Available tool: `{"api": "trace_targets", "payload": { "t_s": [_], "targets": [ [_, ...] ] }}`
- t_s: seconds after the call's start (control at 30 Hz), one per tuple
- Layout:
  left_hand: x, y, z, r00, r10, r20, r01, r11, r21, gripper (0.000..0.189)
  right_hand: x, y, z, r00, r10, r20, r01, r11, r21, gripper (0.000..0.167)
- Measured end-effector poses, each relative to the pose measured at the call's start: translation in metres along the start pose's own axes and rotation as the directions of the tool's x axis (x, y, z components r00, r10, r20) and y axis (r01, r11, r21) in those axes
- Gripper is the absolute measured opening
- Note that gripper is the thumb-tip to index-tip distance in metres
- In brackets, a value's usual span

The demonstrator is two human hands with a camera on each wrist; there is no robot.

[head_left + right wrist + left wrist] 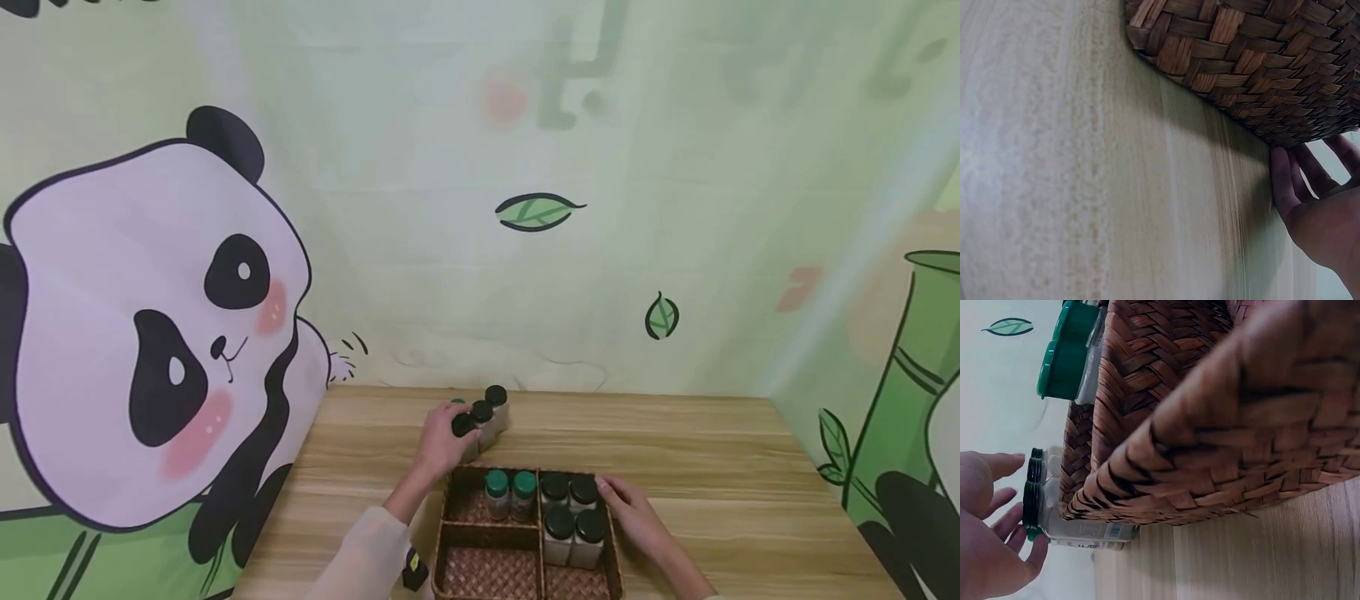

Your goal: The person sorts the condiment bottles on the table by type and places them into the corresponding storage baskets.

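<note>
Behind the basket, my left hand (444, 437) reaches over a group of clear jars, its fingers spread around a black-lidded jar (1054, 509). Another black-lidded jar (497, 408) stands at the back of that group, and a bit of green lid (457, 402) shows by my fingers. My right hand (633, 512) touches the far right corner of the woven basket (487, 525) with its fingers fairly straight. In the basket, two green-lidded jars (510, 493) stand in the far left compartment. Several black-lidded jars (573, 525) fill much of the right side.
The basket's near left compartment (487, 573) shows its woven bottom. A small black object with a yellow mark (414, 571) lies left of the basket. Wooden tabletop (712, 442) runs back to a printed panda backdrop (420, 250).
</note>
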State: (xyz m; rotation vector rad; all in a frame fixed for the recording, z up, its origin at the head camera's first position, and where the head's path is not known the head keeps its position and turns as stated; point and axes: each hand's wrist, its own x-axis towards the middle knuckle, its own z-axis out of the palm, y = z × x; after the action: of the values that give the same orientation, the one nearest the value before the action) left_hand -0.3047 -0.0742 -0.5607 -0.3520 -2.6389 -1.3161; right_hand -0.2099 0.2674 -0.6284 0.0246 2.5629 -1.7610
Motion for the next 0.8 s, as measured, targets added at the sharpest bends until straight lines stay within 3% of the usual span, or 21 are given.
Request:
{"api": "trace_targets", "payload": {
  "t_s": [0.17, 0.47, 0.8],
  "targets": [
    [0.0003, -0.0017, -0.0019, 0.999, 0.039, 0.011, -0.040, 0.998, 0.058, 0.034, 0.0001, 0.0023, 0.0006, 1.000, -0.006, -0.012, 0.006, 1.000, 0.005, 0.048],
    [0.0010, 0.0001, -0.0060, 0.998, -0.017, 0.057, 0.009, 0.991, 0.135, 0.034, 0.0004, 0.0025, 0.0015, 1.000, -0.009, -0.014, 0.008, 1.000, -0.009, 0.049],
    [0.0008, 0.0006, -0.0089, 0.996, 0.044, 0.072, -0.056, 0.983, 0.173, 0.037, 0.0001, 0.0016, 0.0015, 1.000, -0.005, -0.015, 0.005, 1.000, -0.020, 0.051]
  ]
}}
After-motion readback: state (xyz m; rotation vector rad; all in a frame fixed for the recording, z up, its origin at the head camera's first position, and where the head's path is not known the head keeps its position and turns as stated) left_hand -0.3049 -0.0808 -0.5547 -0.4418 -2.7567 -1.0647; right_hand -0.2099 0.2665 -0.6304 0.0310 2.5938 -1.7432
